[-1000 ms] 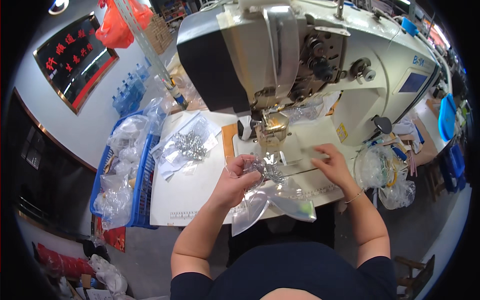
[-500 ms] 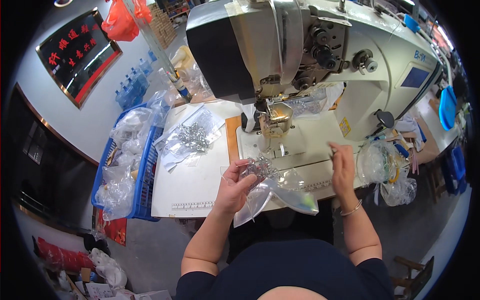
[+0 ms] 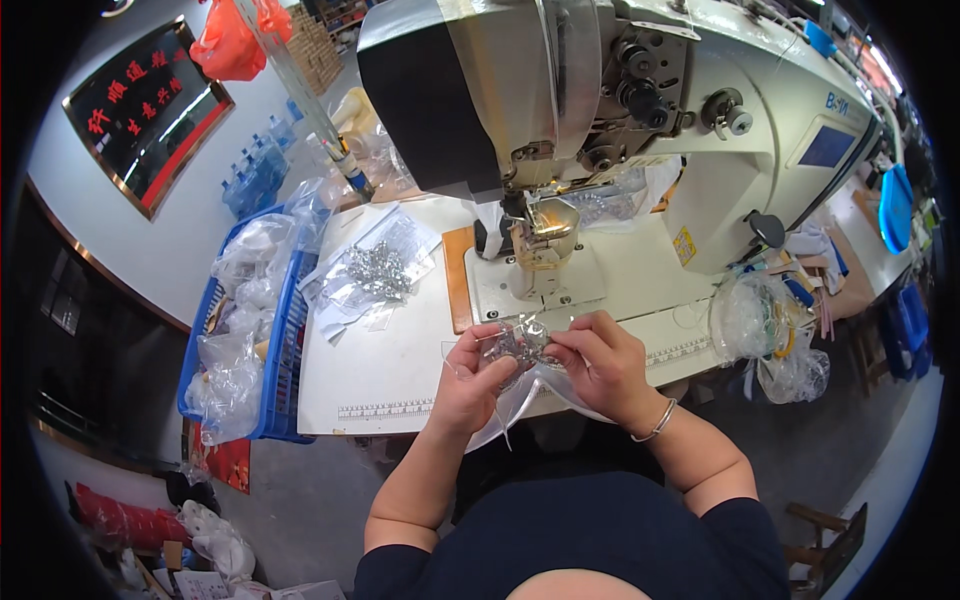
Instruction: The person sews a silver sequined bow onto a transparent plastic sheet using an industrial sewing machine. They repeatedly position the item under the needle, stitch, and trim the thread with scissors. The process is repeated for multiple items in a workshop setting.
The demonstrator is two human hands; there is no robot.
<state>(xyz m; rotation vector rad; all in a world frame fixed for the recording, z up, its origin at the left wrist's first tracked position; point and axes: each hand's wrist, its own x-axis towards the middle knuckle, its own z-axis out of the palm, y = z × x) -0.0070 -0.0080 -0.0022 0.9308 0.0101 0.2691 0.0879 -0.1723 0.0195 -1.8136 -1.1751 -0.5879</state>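
My left hand [image 3: 468, 385] is closed on a bunch of small shiny silver metal pieces [image 3: 517, 345], at the near edge of the sewing table [image 3: 385, 375]. Their exact kind is too small to make out. The fingertips of my right hand [image 3: 608, 368] pinch at the right side of that bunch. A sheet of clear plastic [image 3: 518, 402] hangs below my hands over the table edge. Just beyond them stands the needle area of a large sewing machine [image 3: 545, 255], apart from both hands.
On the table's left lies a pile of silver pieces [image 3: 380, 270] on clear and white bags. A blue basket [image 3: 285, 370] full of plastic bags stands left of the table. Bundled clear plastic [image 3: 745, 320] sits at the right. A wooden stool [image 3: 830, 545] stands lower right.
My right hand has moved left from the machine bed and now touches the silver bunch. My left hand stays in about the same place, still holding it.
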